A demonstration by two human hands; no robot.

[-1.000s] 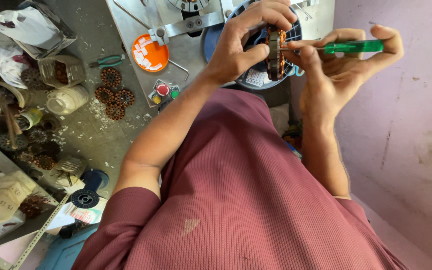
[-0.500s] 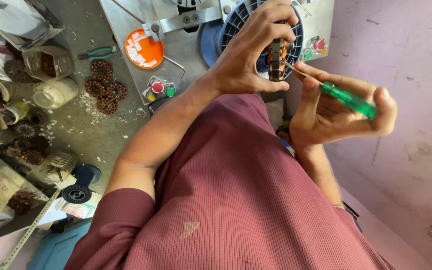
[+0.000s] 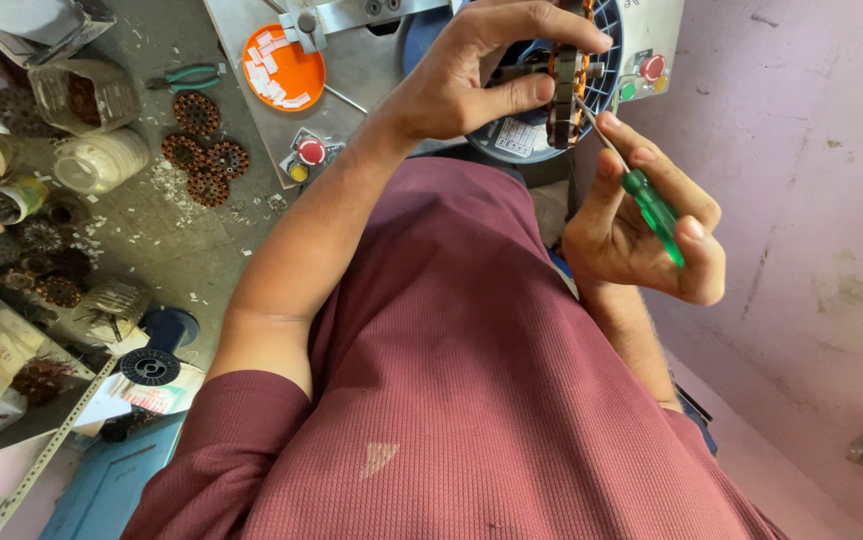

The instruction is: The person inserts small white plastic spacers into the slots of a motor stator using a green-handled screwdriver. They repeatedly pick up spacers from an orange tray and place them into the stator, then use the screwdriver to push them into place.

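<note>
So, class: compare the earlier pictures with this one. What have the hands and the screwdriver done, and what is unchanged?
The right hand has dropped lower, and the green-handled screwdriver has swung from level to slanted, its tip now at the wound metal core. The left hand still grips that core in front of the blue wheel. The orange dish stays put.

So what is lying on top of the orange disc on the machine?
On the orange disc lie small white paper strips, scattered loosely. A metal arm covers the disc's upper right edge, so anything under that part cannot be seen.
</note>
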